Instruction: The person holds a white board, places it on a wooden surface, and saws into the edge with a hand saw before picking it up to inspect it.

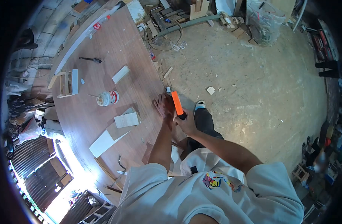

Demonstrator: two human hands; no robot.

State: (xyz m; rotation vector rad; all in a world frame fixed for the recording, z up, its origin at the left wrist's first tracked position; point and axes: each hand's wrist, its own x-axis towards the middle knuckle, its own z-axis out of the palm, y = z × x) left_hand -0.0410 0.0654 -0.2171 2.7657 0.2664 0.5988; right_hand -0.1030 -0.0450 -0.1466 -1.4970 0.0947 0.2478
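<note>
Tool point(177, 103) of bright orange, long and straight-sided with a dark lower end, sits at the right-hand edge of the table point(98, 48), its orange length angled away from the person. The right hand point(185, 123) has its fingers curled around that dark end; how the thumb and each finger lie is too small to make out. Just left of the orange length, the left hand point(164, 106) rests at the table's edge with its fingers reaching forward, slightly apart; I cannot tell whether they pinch or press anything. Near its fingertips lies a small pale block point(168, 89). No writing can be read on the orange surface. Farther across the table stands a jar point(109, 98) with a red and white label, whose lettering is too small to read, and a thin stick point(93, 96) projects from its mouth. A clear bottle point(97, 26) with a red label lies near the far end, its print likewise unreadable. Between the jar and the person are a white-faced piece point(127, 120) and a long tapered panel point(103, 144); a white block point(121, 74) lies beyond. The white shirt point(215, 198) bears a multicoloured print without legible words.
</note>
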